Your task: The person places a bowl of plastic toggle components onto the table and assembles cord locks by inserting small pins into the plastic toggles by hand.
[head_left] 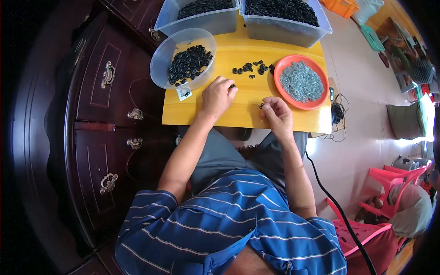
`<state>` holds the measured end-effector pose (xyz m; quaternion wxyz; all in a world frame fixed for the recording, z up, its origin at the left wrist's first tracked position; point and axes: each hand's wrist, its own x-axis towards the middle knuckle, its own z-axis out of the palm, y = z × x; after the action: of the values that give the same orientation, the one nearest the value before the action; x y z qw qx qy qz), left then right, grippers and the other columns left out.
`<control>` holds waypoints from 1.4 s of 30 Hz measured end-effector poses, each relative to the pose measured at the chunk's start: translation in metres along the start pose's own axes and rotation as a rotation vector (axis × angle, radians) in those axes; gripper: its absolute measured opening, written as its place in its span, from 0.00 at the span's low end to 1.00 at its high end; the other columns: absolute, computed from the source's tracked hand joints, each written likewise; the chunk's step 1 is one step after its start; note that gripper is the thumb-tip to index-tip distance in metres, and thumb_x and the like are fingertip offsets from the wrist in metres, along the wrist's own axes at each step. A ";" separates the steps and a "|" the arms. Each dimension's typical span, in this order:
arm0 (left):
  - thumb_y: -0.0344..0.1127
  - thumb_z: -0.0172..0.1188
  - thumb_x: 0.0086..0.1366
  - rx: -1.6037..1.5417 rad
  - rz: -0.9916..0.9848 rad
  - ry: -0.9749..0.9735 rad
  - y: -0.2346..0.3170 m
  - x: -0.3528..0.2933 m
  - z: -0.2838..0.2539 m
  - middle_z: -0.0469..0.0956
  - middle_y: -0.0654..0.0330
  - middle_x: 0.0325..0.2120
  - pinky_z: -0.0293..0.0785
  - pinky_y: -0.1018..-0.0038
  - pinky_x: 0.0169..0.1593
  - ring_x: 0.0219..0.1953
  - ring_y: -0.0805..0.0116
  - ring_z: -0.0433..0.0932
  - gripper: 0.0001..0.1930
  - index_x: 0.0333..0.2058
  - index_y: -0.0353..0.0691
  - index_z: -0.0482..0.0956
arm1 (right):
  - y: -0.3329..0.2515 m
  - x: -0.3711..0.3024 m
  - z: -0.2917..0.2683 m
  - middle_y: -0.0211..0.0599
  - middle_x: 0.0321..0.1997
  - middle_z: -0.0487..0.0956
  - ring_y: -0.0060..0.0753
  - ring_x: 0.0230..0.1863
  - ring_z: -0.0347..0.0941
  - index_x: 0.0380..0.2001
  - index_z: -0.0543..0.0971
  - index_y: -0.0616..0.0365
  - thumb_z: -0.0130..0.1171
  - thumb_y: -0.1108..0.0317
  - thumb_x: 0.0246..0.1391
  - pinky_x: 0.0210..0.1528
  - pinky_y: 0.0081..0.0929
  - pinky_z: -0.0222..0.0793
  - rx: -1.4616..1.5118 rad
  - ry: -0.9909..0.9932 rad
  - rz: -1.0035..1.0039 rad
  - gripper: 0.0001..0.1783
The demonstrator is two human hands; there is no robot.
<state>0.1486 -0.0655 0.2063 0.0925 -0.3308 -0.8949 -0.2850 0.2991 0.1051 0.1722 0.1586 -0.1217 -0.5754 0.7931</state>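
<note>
My left hand (217, 97) is closed over the yellow table, its thumb and forefinger pinching a small black oval plastic piece (232, 86). To its right, my right hand (278, 114) pinches something small and dark at its fingertips, too tiny to make out. Several loose black pieces (248, 67) lie on the tabletop beyond my hands. Beside my right hand sits a red-orange plate (283, 91) heaped with small metal hooks or clips (301, 81). A clear round tub (160, 62) holding a pile of black pieces (190, 64) stands just beyond my left hand.
Two large translucent bins (201, 24) (284, 34) full of black pieces stand at the table's far edge. Dark wooden drawers (103, 78) rise close on the left. A black cable (337, 201) runs past my right side, near a pink chair (362, 231).
</note>
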 end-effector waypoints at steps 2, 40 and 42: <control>0.35 0.66 0.59 -0.002 -0.009 -0.062 0.000 0.004 0.001 0.80 0.55 0.35 0.77 0.61 0.41 0.37 0.51 0.80 0.10 0.39 0.39 0.82 | -0.001 0.000 0.001 0.26 0.35 0.77 0.16 0.33 0.74 0.47 0.76 0.64 0.57 0.76 0.64 0.38 0.15 0.72 0.000 -0.006 -0.011 0.09; 0.20 0.59 0.60 -0.956 -0.121 -0.334 0.098 -0.059 0.004 0.73 0.69 0.23 0.69 0.82 0.29 0.24 0.83 0.70 0.10 0.41 0.34 0.80 | -0.024 0.005 0.023 0.26 0.36 0.77 0.22 0.34 0.75 0.49 0.75 0.54 0.60 0.71 0.63 0.38 0.21 0.75 0.721 0.234 0.207 0.12; 0.20 0.60 0.60 -0.936 -0.085 -0.385 0.095 -0.057 -0.003 0.72 0.69 0.23 0.68 0.82 0.29 0.24 0.84 0.69 0.11 0.42 0.34 0.80 | -0.024 0.006 0.022 0.28 0.37 0.78 0.22 0.34 0.76 0.51 0.74 0.56 0.60 0.70 0.63 0.39 0.22 0.77 0.710 0.207 0.207 0.14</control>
<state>0.2536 -0.0392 0.2309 -0.2438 -0.3465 -0.6849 -0.5928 0.2880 0.0950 0.2014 0.1671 -0.1962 -0.2303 0.9384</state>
